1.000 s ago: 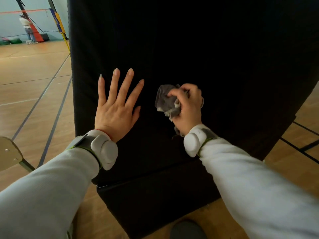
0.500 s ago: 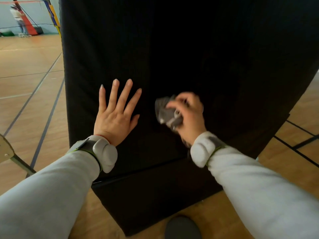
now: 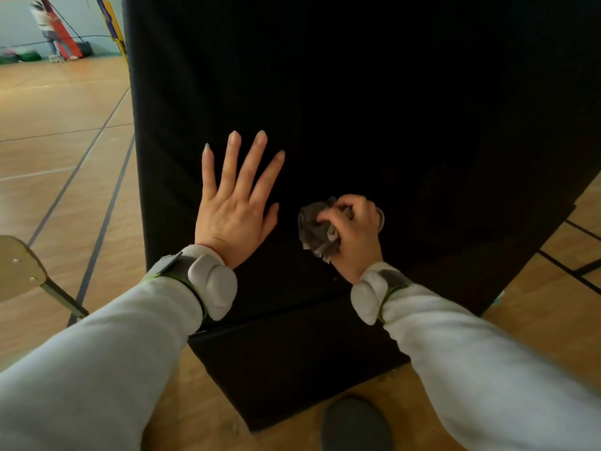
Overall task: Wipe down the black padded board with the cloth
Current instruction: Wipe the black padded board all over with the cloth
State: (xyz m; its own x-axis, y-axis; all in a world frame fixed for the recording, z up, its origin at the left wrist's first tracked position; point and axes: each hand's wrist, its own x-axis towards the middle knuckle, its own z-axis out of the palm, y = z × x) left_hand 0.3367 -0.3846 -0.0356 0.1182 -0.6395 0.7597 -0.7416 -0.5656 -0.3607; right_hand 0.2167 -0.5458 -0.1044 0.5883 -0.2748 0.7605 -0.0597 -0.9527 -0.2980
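Figure: item counts, placed relative to the black padded board (image 3: pixel 390 109).
One board; one cloth (image 3: pixel 313 231) and two hands on its face, the left hand (image 3: pixel 232 213) and the right hand (image 3: pixel 356 239); two wrist units, left wrist unit (image 3: pixel 213 281) and right wrist unit (image 3: pixel 369 294); one chair (image 3: pixel 19 268) left of the board; one dark shoe tip (image 3: pixel 356 424) below it; one distant person (image 3: pixel 48 30) beyond its upper left.

1. The black padded board (image 3: pixel 390 125): smooth matt covering, hardly any sheen.
2. The cloth (image 3: pixel 313 229): grey, soft, crumpled fabric.
3. The floor (image 3: pixel 65 141), at 9 o'clock: varnished wood with a satin gloss.
4. The wristbands (image 3: pixel 214 284): smooth matt plastic.
5. The sleeves (image 3: pixel 97 369): soft pale fabric.
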